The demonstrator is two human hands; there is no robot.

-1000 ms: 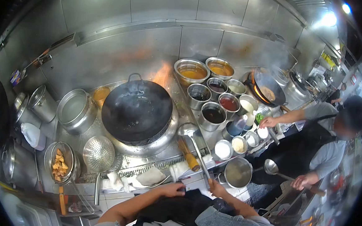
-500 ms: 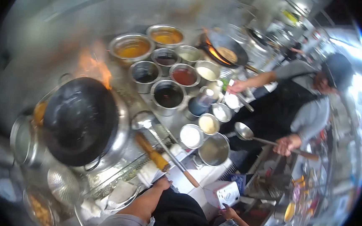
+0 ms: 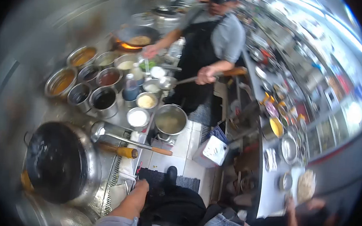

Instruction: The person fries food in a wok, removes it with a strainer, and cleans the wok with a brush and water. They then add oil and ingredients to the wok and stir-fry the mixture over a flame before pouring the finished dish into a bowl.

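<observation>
My left hand is low in the middle, beside a bent metal rod and a pale cloth at the stove's edge; its fingers are too blurred to tell their grip. My right hand is not in view. A dark wok sits on a metal ring at the left. Right of it, a ladle with a wooden handle lies above a yellow-handled brush, neither touched by my left hand.
Pots of sauces stand near a lidless pot. A co-worker holds a ladle beside another wok over flame. A white box stands on the floor. Another person's hands reach the right counter.
The view has swung right, bringing in the right counter and another person's hands. My right hand has let go of the ladle and left view. Flame behind the near wok no longer shows.
</observation>
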